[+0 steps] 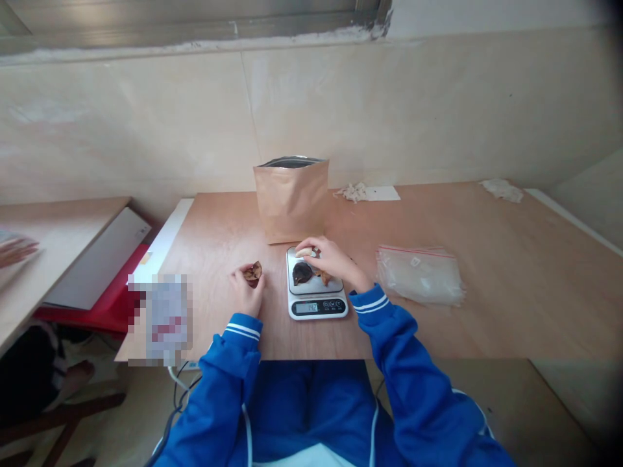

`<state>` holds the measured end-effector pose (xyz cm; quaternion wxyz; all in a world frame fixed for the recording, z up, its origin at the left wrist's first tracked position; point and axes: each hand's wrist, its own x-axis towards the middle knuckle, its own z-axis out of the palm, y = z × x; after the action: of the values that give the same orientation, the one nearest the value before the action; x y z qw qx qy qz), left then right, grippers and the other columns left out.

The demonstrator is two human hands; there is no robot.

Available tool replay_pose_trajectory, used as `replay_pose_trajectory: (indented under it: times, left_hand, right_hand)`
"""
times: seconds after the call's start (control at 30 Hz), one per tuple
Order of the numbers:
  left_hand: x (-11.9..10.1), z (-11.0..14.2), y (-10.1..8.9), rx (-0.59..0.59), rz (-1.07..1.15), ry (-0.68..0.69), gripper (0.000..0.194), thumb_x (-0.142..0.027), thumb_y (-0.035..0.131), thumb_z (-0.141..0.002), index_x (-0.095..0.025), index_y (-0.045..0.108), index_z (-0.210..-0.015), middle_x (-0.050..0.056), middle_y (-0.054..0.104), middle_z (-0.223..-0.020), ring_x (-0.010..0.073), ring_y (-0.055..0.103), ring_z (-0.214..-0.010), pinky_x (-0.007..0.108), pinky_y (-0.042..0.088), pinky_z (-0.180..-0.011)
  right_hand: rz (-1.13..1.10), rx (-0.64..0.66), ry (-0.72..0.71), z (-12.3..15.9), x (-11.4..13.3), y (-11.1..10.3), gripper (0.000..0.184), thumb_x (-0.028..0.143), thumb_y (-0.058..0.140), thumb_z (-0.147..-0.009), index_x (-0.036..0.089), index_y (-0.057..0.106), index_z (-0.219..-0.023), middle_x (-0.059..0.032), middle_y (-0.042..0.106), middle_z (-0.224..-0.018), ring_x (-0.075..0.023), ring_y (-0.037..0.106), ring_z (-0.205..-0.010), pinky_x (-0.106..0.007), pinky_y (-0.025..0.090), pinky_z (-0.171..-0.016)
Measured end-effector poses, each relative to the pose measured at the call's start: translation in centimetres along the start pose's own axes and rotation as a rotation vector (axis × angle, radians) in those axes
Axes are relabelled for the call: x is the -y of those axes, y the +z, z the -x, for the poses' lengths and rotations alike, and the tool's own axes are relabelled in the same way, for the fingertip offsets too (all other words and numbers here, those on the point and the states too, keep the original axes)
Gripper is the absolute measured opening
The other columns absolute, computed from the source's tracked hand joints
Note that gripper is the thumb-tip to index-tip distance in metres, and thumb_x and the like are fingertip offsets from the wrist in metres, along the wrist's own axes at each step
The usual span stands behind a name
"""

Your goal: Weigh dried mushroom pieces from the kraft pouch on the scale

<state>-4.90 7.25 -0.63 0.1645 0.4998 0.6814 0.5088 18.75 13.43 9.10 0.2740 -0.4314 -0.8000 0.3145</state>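
The left hand (247,288) curls round a brown dried piece (252,275); the right hand (327,257) pinches a pale piece (305,252) over the scale (293,301). Beneath that hand lies a dark piece (302,273) — beyond it, a brown pouch (292,202).

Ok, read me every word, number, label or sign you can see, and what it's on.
"142", decimal point unclear: display of the white scale.
"M", apparently: scale's middle button.
"T", apparently: scale's right button.
Too small or blurred: print below the buttons, mark on the clear zip bag.
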Motion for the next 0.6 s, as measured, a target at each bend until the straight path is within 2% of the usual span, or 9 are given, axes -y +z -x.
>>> replay_pose_trajectory:
  times: [0.13,0.27,0.43,0.6]
  left_hand:
    - [-0.4,0.2,0.0,0.020,0.000,0.010,0.037,-0.032,0.071,-0.074,-0.018,0.055,-0.105,0.008,0.045,-0.105,0.0219,0.056,-0.093,0.043,0.053,-0.083]
    - [0.0,0.2,0.1,0.045,-0.001,0.043,0.036,-0.028,0.070,-0.075,-0.018,0.055,-0.106,0.009,0.045,-0.106,0.0221,0.056,-0.096,0.045,0.052,-0.088]
    - [0.5,0.2,0.4,0.046,-0.008,0.060,0.036,-0.026,0.070,-0.075,-0.017,0.055,-0.107,0.008,0.045,-0.105,0.0213,0.056,-0.094,0.046,0.052,-0.088]
    - [0.5,0.3,0.3,0.069,-0.040,0.073,0.036,-0.026,0.069,-0.076,-0.017,0.055,-0.108,0.009,0.045,-0.107,0.0218,0.056,-0.095,0.046,0.052,-0.089]
  right_hand:
    - [0.015,0.038,-0.011,-0.4,-0.2,0.9,0.017,0.017,0.057,-0.088,0.016,0.071,-0.098,-0.0074,0.070,-0.105,-0.0181,0.063,-0.098,-0.030,0.045,-0.089]
    - [0.125,0.030,-0.010,-0.4,-0.8,0.7,0.024,0.026,0.051,-0.095,0.017,0.073,-0.093,-0.0081,0.070,-0.105,-0.0213,0.060,-0.105,-0.038,0.040,-0.097]
    - [0.041,-0.197,-0.035,0.7,-2.6,0.0,0.025,0.027,0.047,-0.095,0.020,0.070,-0.102,-0.0072,0.068,-0.107,-0.0203,0.059,-0.105,-0.036,0.043,-0.096]
    - [0.060,-0.385,0.105,3.0,-5.2,-1.2,0.029,0.029,0.042,-0.094,0.019,0.068,-0.104,-0.0089,0.066,-0.106,-0.0229,0.059,-0.104,-0.039,0.044,-0.095]
